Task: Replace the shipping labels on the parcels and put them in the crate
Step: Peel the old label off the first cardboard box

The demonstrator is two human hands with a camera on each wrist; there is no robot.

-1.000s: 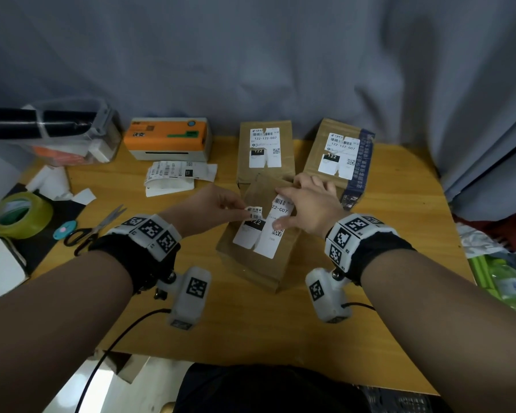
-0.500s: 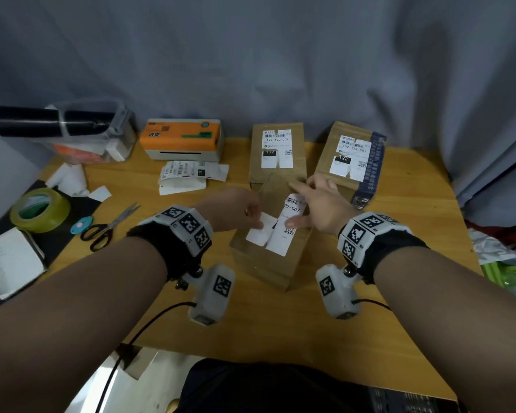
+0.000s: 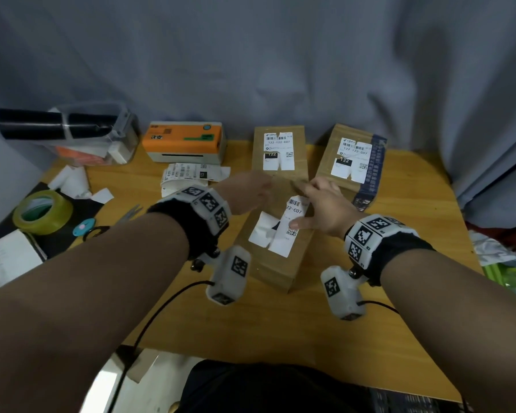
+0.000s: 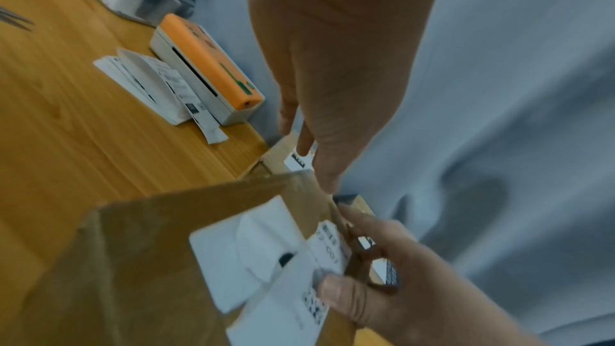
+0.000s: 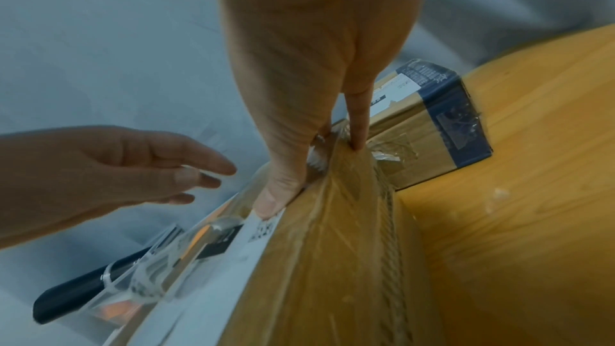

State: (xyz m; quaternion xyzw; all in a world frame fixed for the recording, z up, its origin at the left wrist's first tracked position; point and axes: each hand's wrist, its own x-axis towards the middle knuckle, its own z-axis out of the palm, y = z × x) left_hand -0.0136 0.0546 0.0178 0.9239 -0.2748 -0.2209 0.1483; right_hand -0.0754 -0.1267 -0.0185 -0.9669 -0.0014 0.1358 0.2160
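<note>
A brown cardboard parcel lies in the middle of the table, slanted. Its white label is torn, and the left half is a blank, wrinkled patch. My right hand grips the parcel's right edge. In the right wrist view the thumb presses on the label and the index finger reaches down the side wall. My left hand hovers over the parcel's far left corner with straight fingers and holds nothing. Two more labelled parcels stand behind.
An orange label printer sits at the back left, with a stack of printed labels in front of it. Further left are a clear bin, a green tape roll and scissors. Bare table lies in front of the parcel.
My left hand pinched a strip of the label, pressed on the label, then moved off to the parcel's far end. The right hand stayed on the parcel.
</note>
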